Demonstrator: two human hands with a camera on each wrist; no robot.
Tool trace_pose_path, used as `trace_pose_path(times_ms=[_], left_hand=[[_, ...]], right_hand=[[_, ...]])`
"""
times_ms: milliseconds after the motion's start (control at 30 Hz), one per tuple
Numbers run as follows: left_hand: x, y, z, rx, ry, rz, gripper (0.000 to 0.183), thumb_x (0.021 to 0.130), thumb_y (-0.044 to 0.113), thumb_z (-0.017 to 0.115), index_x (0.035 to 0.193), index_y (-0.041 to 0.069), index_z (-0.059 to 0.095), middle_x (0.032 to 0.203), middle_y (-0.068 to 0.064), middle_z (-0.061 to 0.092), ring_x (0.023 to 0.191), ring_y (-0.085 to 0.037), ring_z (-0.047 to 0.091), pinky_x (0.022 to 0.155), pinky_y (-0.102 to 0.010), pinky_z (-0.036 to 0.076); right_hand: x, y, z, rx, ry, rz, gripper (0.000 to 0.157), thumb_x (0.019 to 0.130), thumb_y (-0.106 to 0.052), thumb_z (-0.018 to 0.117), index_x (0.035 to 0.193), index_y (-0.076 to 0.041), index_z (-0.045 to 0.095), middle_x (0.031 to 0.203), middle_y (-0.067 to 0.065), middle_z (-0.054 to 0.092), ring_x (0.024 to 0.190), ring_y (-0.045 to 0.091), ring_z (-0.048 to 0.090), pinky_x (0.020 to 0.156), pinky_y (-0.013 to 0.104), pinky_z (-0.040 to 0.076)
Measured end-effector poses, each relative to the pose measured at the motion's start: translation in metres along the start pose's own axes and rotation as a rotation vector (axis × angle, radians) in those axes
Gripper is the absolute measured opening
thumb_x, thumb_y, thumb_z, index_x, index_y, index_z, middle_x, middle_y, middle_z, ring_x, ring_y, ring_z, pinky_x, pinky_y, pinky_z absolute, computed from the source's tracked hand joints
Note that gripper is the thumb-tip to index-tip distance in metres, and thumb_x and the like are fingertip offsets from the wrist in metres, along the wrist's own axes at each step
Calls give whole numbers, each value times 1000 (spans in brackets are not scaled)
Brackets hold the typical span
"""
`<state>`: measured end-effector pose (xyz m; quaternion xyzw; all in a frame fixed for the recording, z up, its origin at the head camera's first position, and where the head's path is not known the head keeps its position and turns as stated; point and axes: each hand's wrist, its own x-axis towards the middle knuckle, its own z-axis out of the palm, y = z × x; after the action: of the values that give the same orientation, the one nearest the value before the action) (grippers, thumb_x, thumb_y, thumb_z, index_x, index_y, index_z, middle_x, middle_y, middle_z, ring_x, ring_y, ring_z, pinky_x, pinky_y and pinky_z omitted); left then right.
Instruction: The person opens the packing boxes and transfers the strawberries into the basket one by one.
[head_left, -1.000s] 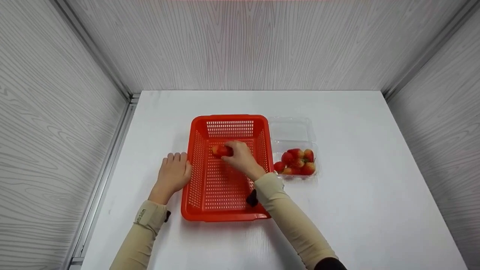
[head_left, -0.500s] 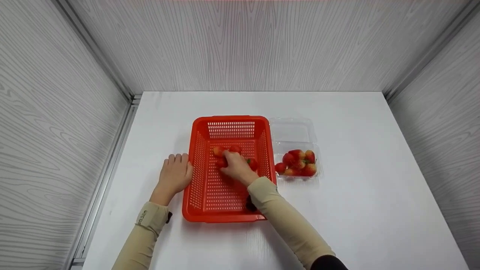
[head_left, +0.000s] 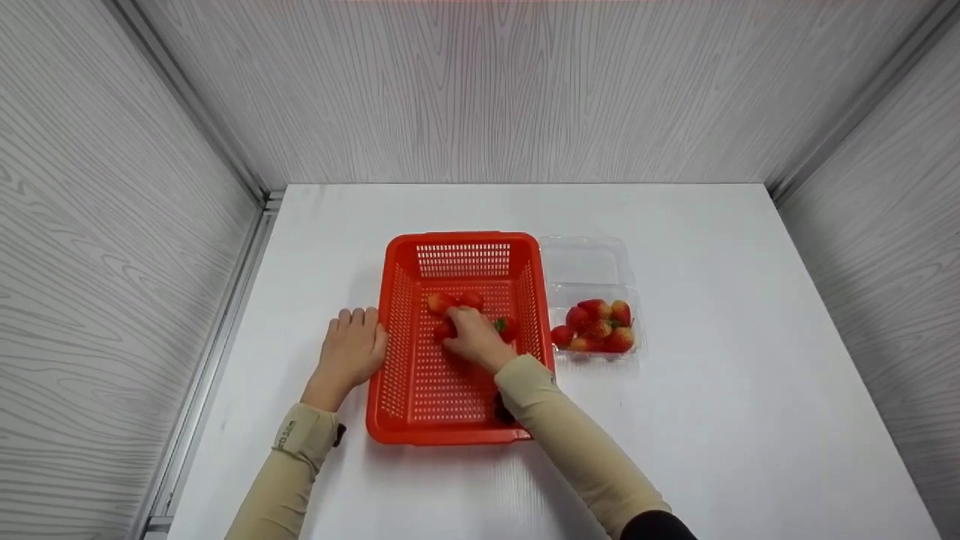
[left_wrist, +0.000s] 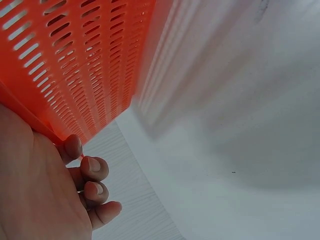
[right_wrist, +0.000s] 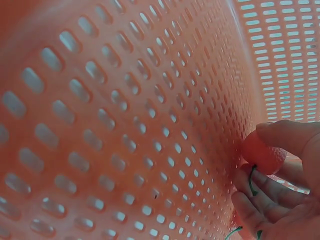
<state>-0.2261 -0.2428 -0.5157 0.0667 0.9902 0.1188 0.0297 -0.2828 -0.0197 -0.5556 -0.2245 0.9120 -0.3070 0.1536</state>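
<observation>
My left hand (head_left: pixel 351 345) grips the left rim of a red plastic basket (head_left: pixel 382 277), thumb side at the edge. In the left wrist view its fingers (left_wrist: pixel 95 168) curl by the rim. Inside the basket, my right hand (head_left: pixel 472 337) pinches a strawberry (right_wrist: pixel 262 154) with a green stem between thumb and fingers, close over the perforated floor. Beyond the fingertips in the head view lie two more strawberries, one paler (head_left: pixel 439 303) and one redder (head_left: pixel 472 300). Right of the hand sits another strawberry (head_left: pixel 505 328) with green leaves, partly hidden.
An open clear plastic box (head_left: pixel 589 289) stands against the basket's right side on the white table (head_left: pixel 720 360). Several strawberries (head_left: pixel 600 330) fill its near half, and its lid (head_left: pixel 585 259) lies folded back. Wood-grain panels (head_left: pixel 480 90) enclose the table.
My right hand has come down and nearer inside the basket, leaving strawberries on the floor, and still pinches one. My left hand has stayed at the rim. The boxed strawberries look unchanged.
</observation>
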Motion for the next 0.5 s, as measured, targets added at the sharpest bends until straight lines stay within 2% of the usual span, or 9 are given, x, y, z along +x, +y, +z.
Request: trace_pose_path(times_ms=[267, 500], left_hand=[[-1, -1, 1, -8, 1, 6, 26, 101, 24, 34, 102, 1, 47, 91, -16, 47, 88, -34, 41, 79, -48, 34], [0, 2, -1, -2, -15, -4, 27, 101, 25, 35, 104, 1, 48, 91, -16, 47, 87, -34, 41, 79, -48, 34]], right_hand=[[-2, 1, 1, 13, 26, -12, 36, 91, -15, 71, 123, -2, 60, 113, 15, 61, 95, 25, 62, 79, 38, 51], [-2, 3, 0, 22, 20, 0, 42, 91, -19, 72, 127, -2, 59, 119, 16, 60, 101, 27, 63, 83, 40, 52]])
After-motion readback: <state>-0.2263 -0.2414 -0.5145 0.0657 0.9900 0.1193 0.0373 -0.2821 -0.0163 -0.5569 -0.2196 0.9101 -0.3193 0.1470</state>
